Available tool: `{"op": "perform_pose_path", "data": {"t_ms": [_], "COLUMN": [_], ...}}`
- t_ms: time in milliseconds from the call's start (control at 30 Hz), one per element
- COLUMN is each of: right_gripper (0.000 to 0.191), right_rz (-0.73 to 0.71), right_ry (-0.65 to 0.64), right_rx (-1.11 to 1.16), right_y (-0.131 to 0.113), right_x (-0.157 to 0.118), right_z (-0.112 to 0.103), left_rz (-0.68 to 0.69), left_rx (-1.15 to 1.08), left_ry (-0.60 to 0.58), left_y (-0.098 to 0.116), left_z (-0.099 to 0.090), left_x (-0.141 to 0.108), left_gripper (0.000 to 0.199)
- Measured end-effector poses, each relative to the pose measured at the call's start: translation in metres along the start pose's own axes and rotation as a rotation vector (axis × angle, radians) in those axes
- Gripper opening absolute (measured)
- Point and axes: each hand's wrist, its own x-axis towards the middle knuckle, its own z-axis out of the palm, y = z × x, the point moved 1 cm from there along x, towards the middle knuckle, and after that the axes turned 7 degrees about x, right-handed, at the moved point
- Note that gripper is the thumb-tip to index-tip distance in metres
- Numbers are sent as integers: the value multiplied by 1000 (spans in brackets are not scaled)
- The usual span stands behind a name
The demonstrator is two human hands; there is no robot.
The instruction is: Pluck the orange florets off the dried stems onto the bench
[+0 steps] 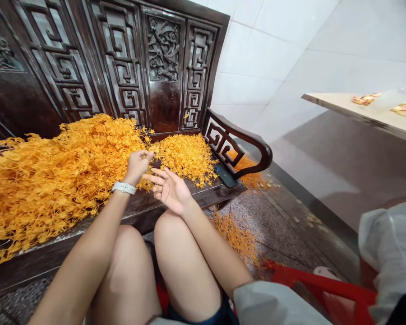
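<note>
A large heap of orange-yellow stringy pieces (pixel 61 180) covers the left and middle of the dark wooden bench (pixel 122 216). To its right lies a smaller pile of yellow pieces (pixel 186 155). My left hand (pixel 138 163), with a pale watch band on the wrist, is above the gap between the piles; its fingers are pinched together, and what they hold is too small to make out. Just right of it, my right hand (pixel 171 188) is palm up with its fingers spread and nothing visible in it.
A black phone (pixel 226 176) lies by the curved armrest (pixel 253 144). Orange scraps (pixel 237 234) litter the floor. A red plastic stool (pixel 325 289) and a person in pale clothing (pixel 392 243) are at the lower right. A table edge (pixel 358 113) juts in at right.
</note>
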Motion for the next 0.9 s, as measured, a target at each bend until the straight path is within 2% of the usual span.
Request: {"op": "perform_pose_path", "data": {"t_ms": [67, 167, 333, 467, 633, 900], "right_gripper": [29, 23, 25, 36, 38, 37], "right_rz": [37, -64, -287, -430, -491, -543], "right_ry": [-2, 72, 401, 530, 552, 420], "right_rx": [101, 60, 39, 14, -177, -449], "right_y": [11, 18, 16, 12, 9, 9], "right_x": [1, 3, 9, 10, 11, 16], "right_z": [-6, -14, -26, -33, -37, -48], "left_rz": [24, 84, 163, 210, 221, 257], "left_rx": [37, 63, 92, 89, 112, 160], "left_ry": [-56, -185, -369, -448, -599, -766], "left_y": [2, 7, 17, 21, 25, 42], "left_z": [4, 11, 14, 7, -1, 0], "left_x": [-2, -6, -12, -11, -11, -22], "left_gripper": [36, 37, 42, 45, 46, 47]}}
